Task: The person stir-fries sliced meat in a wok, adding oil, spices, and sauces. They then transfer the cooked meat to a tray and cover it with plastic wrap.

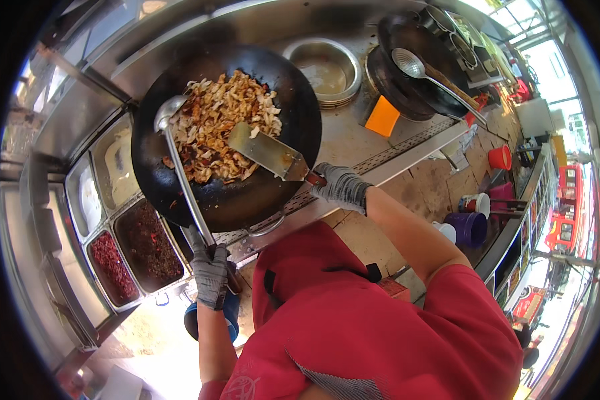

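A large black wok (300,105) holds a heap of browned, sliced food (230,105) with reddish bits. My left hand (212,275), in a grey knitted glove, grips the handle of a metal ladle (180,170), whose bowl rests at the left side of the food. My right hand (344,187), gloved the same way, is shut on the handle of a metal wok spatula (270,152). The spatula's blade lies over the food near the middle of the wok. Both hands are at the wok's near side, the left one lower in the picture.
Left of the wok, metal trays hold red (112,265) and dark seasonings (150,245). A steel basin of cloudy liquid (325,67), an orange cloth or pad (382,116) and a second wok (415,50) with a perforated skimmer (409,63) stand right. Buckets (466,229) are on the floor.
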Tool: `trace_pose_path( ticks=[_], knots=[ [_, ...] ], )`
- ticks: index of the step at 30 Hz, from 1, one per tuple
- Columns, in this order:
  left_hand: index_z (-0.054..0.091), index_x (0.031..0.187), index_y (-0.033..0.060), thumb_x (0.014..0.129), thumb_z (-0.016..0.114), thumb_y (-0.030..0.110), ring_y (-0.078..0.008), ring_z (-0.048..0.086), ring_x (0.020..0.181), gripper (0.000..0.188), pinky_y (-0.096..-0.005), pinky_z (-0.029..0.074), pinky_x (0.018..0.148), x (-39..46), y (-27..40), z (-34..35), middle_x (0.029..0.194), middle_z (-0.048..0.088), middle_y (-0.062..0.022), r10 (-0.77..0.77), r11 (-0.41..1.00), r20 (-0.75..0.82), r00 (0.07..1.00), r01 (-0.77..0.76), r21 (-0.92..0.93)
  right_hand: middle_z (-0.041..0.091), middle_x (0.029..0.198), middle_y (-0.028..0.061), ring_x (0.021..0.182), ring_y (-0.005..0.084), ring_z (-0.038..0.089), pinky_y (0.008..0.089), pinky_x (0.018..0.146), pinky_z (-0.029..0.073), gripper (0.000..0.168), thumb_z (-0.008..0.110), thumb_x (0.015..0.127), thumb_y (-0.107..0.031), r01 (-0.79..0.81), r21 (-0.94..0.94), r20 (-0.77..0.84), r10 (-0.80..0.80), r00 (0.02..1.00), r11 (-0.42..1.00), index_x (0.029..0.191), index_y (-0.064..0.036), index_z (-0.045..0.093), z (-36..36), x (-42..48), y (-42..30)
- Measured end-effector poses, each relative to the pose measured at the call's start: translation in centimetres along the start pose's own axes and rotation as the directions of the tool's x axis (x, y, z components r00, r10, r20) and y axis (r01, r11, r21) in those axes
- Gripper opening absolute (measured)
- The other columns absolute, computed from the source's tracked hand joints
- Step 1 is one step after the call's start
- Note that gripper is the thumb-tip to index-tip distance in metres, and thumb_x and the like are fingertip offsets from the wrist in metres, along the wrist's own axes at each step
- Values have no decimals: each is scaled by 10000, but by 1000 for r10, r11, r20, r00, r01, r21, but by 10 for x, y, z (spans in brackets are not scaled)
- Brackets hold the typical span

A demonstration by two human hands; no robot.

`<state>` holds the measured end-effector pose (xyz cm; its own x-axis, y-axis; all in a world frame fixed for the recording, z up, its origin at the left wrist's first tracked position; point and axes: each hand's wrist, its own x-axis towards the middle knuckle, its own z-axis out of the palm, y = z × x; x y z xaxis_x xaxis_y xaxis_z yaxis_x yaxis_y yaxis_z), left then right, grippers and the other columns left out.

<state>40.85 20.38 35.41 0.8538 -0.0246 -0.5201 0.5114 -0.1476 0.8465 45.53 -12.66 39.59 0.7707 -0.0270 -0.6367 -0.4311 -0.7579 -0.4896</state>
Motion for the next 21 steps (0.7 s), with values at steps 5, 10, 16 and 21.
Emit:
trace_pose_path(
  ticks=[5,10,16,21],
  knots=[
    [185,1441,50,827,528,76,-107,466,507,704,-272,396,471,-35,-14,31,692,534,-49,-26,1000,-29,999,26,14,636,894,198,892,380,609,432,776,472,348,580,817,-337,113,25,-188,-106,976,993,986,-32,591,9,-55,63],
    [426,1270,-24,844,580,74,-249,599,759,463,-333,518,663,-50,29,44,995,603,-156,278,842,-198,940,-139,521,628,996,185,964,364,595,414,818,467,334,588,837,-317,146,244,-254,-82,964,959,1042,-54,613,32,-104,154],
    [485,1219,-32,845,583,78,-277,579,887,401,-356,504,764,-81,37,239,1057,593,-173,729,402,228,645,-674,620,632,1040,186,993,365,591,433,846,463,368,549,853,-333,-176,412,-217,283,934,894,1091,-59,603,65,-245,319],
    [502,1207,-26,853,572,73,-285,552,955,373,-366,478,814,-148,32,429,1087,578,-179,737,189,536,412,-887,421,659,963,176,925,339,629,434,798,488,328,525,804,-291,-309,527,-234,485,843,792,963,-39,663,70,-365,436]
  ],
)
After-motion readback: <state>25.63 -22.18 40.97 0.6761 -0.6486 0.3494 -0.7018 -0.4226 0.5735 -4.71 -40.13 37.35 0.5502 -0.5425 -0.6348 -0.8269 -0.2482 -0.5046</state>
